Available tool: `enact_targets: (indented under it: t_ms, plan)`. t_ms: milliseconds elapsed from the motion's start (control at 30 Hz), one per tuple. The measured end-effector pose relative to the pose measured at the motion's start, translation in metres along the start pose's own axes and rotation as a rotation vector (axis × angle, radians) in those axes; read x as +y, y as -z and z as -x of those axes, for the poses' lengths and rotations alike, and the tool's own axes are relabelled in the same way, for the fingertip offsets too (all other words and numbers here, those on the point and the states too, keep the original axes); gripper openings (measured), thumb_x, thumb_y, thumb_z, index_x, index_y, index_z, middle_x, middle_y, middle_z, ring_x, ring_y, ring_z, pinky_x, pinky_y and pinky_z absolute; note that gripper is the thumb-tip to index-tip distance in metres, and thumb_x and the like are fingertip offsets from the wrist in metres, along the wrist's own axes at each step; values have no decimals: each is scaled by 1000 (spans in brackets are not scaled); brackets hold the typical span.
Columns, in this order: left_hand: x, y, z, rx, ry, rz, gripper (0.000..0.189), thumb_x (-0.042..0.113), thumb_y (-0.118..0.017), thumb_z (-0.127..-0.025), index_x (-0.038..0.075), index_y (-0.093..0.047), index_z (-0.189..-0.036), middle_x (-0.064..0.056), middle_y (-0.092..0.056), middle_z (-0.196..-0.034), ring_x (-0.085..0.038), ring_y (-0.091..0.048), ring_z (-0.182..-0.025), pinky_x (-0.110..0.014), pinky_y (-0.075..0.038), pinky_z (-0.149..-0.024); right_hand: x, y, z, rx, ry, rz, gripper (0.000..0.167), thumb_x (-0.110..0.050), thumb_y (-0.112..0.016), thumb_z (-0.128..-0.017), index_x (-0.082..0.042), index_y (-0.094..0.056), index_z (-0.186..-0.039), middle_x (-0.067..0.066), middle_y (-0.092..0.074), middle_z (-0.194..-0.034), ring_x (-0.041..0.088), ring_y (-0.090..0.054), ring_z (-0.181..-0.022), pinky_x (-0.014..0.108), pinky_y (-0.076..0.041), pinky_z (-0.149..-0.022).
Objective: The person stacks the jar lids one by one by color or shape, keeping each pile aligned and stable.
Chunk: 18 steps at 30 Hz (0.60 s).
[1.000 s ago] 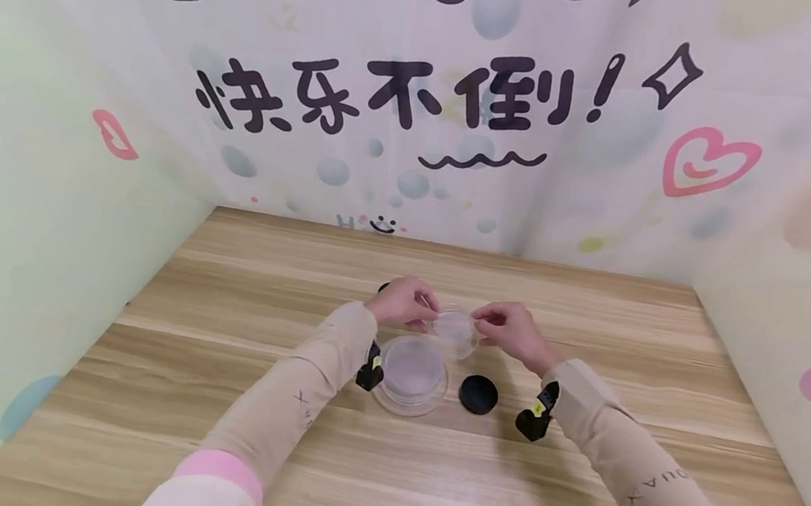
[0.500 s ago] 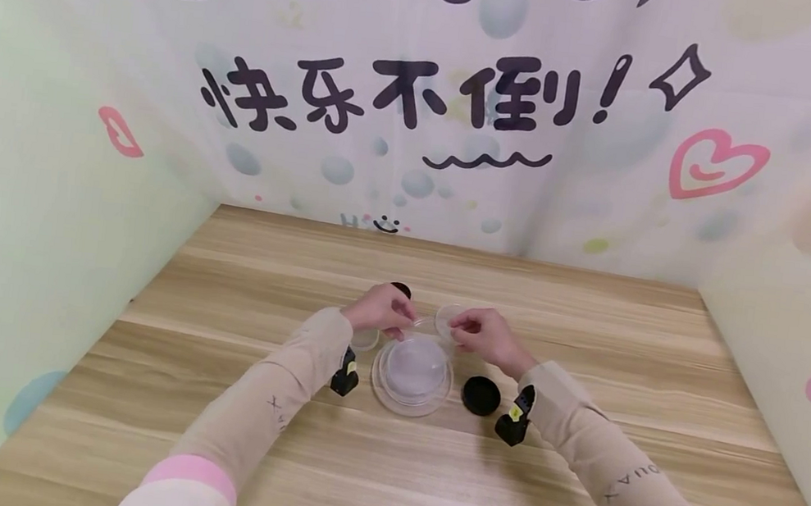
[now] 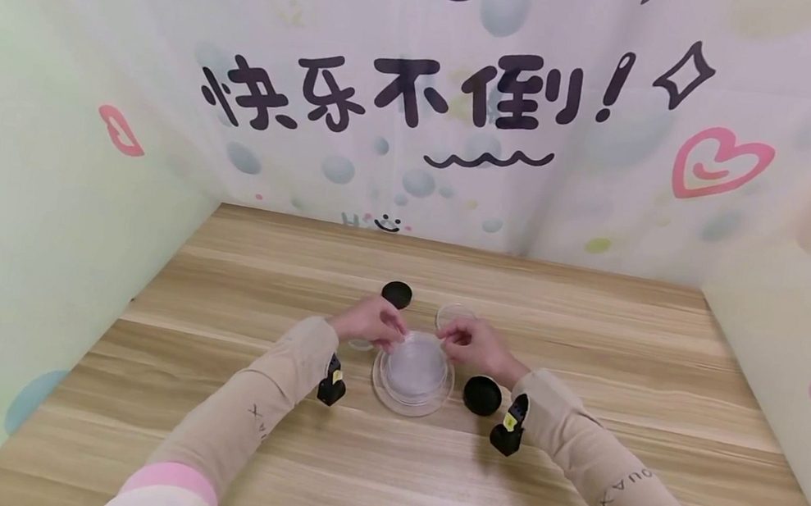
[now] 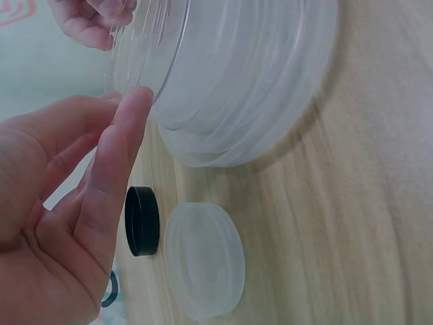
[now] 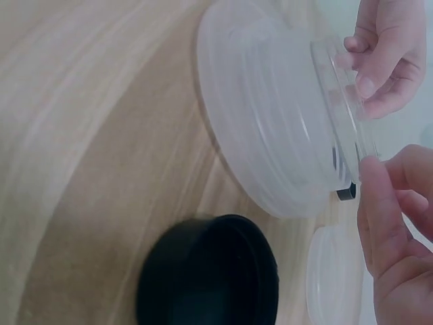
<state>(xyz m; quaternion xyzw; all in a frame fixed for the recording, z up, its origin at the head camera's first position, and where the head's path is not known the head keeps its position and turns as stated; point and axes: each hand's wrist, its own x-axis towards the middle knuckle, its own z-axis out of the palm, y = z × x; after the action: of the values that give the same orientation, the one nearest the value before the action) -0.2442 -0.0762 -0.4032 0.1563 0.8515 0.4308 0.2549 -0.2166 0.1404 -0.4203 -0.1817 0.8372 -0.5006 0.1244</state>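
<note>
Stacking looks partway done: our left hand [image 3: 372, 321] and right hand [image 3: 473, 344] both pinch a clear dish [image 5: 343, 122] by its rim atop the clear stack [image 5: 270, 122] on the bench [image 3: 285, 273]; black caps [image 3: 483, 395] and clear lids [image 4: 205, 261] lie loose, seemingly unplaced.

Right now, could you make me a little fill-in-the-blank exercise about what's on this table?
1. The number of hands pinching the clear dish at the top of the stack is ____.
2. From the person's side, the nearer round cap lies to the ____ of the stack.
3. The farther round cap, just beyond the left hand, is coloured ____.
4. The tabletop shows the grain of ____.

Missing words: two; right; black; wood.
</note>
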Motion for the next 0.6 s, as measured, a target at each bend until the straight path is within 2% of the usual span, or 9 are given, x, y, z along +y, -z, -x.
enact_targets:
  t_ms: [267, 600]
  plan:
    - [0, -3, 2, -12, 11, 21, 12, -2, -63, -78, -5, -63, -89, -11, -64, -73, -17, -62, -57, -29, -53, -58, 1, -4, 3, -12, -13, -4, 16, 5, -58, -80, 11, -60, -94, 13, -59, -77, 12, -54, -65, 27, -53, -59]
    - [1, -6, 1, 6, 25, -7, 10, -1, -64, -78, -4, -64, -87, -10, -63, -71, -14, -61, -54, -32, -53, -60, -22, -4, 12, -23, -23, -25, 16, 10, -54, -79, 17, -56, -93, 22, -57, -80, 16, -54, -67, 35, -53, -64]
